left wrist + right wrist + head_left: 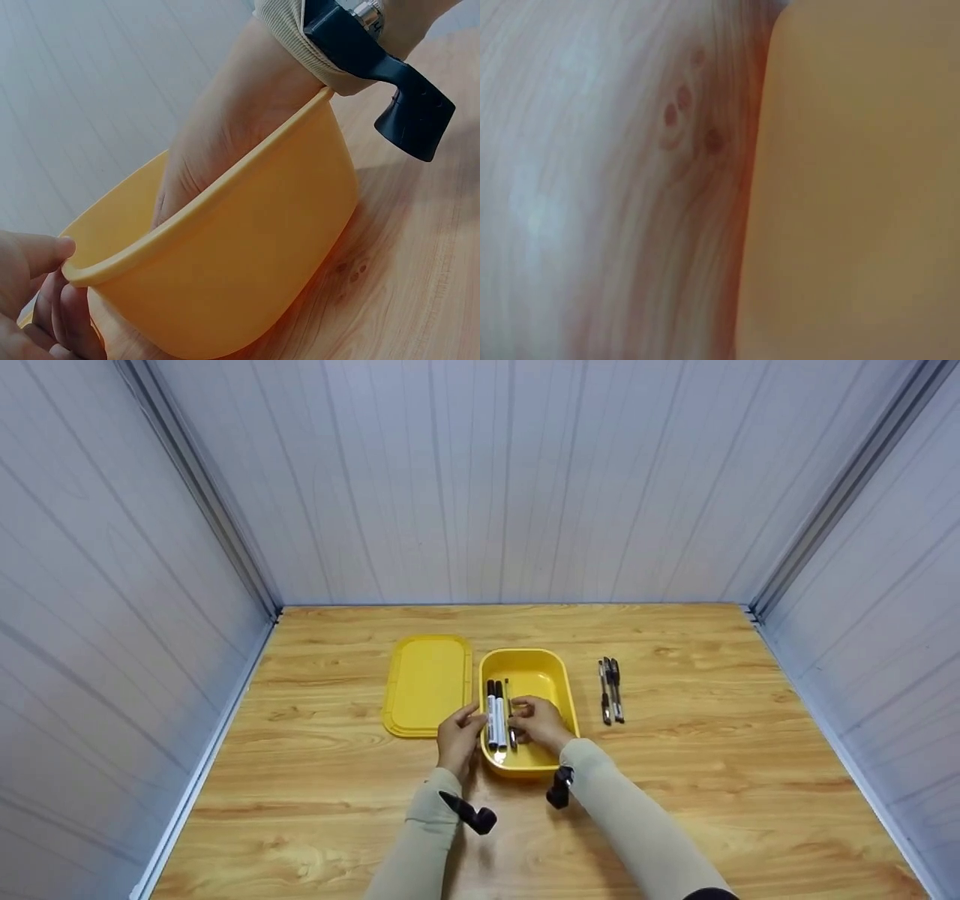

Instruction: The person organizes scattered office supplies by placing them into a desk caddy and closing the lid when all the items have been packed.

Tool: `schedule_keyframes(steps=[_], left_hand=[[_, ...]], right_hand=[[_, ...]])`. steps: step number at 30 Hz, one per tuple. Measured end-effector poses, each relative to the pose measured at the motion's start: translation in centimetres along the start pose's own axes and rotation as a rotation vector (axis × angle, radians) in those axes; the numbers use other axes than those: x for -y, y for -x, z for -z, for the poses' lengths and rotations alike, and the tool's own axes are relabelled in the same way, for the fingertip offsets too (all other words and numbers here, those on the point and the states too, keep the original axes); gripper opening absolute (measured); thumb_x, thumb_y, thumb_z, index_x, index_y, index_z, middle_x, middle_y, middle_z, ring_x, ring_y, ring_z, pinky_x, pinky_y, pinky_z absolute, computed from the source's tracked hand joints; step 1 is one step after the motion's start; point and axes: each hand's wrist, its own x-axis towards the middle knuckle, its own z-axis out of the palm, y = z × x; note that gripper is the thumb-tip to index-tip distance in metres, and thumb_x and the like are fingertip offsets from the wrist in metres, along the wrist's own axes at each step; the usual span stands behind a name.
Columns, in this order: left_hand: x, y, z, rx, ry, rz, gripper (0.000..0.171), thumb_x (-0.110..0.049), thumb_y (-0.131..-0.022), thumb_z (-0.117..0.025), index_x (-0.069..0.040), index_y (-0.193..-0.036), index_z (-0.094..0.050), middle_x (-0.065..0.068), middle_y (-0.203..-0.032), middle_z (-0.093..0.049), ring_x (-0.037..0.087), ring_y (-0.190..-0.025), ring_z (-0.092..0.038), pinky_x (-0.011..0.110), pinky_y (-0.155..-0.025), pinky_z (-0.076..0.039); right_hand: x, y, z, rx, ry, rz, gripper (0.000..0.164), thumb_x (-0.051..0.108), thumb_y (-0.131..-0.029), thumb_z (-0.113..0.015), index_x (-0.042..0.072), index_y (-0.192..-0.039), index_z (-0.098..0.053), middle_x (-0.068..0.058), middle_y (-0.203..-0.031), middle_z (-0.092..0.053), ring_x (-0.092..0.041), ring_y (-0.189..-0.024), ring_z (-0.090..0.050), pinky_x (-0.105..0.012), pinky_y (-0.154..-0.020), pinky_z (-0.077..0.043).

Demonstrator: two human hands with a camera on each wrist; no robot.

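A yellow plastic box (541,667) stands on the table without its lid. My left hand (458,739) grips its left rim, the thumb on the rim and the fingers curled outside, as the left wrist view shows. My right hand (541,724) reaches down inside the box, its fingertips at a slim black pen (507,690) that they seem to pinch. Left of that pen, two white markers with black caps (496,716) lie side by side along the box's left wall. In the right wrist view, only the box's outer wall (855,187) and the tabletop show; the hand is hidden there.
A yellow lid (427,682) lies flat on the wooden table (322,780), left of the box. Several clear pens with black caps (611,690) lie together to the box's right. Pale panelled walls (480,487) enclose the table at the back and sides.
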Motion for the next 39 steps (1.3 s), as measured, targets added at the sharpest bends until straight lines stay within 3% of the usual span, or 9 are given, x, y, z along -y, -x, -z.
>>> schedule_keyframes(steps=[8,21,39], left_hand=[[-0.33,-0.10,-0.09,0.010,-0.019,0.003,0.039,-0.006,-0.089,-0.068,0.001,-0.128,-0.063,0.018,-0.105,-0.072,0.013,-0.086,-0.064,0.021,-0.071,-0.050],[-0.13,-0.06,-0.10,-0.011,0.002,0.001,0.039,-0.006,-0.087,-0.070,0.002,-0.124,-0.065,0.013,-0.097,-0.072,0.012,-0.079,-0.062,0.019,-0.066,-0.048],[-0.21,-0.05,0.11,-0.008,-0.024,0.014,0.038,-0.007,-0.089,-0.069,0.000,-0.126,-0.065,0.015,-0.103,-0.072,0.013,-0.087,-0.063,0.021,-0.073,-0.049]], right_hand=[[-0.07,-0.25,-0.03,-0.012,0.028,0.027,0.044,-0.004,-0.083,-0.073,-0.006,-0.125,-0.060,-0.011,-0.088,-0.067,-0.015,-0.063,-0.063,-0.030,-0.055,-0.057],[0.19,0.02,0.12,0.031,0.106,0.065,0.041,-0.002,-0.082,-0.072,-0.006,-0.122,-0.062,-0.007,-0.084,-0.064,-0.014,-0.063,-0.064,-0.030,-0.057,-0.057],[-0.05,-0.10,-0.31,0.020,0.060,0.034,0.036,0.001,-0.088,-0.068,-0.007,-0.122,-0.062,-0.011,-0.088,-0.066,-0.014,-0.063,-0.062,-0.027,-0.055,-0.055]])
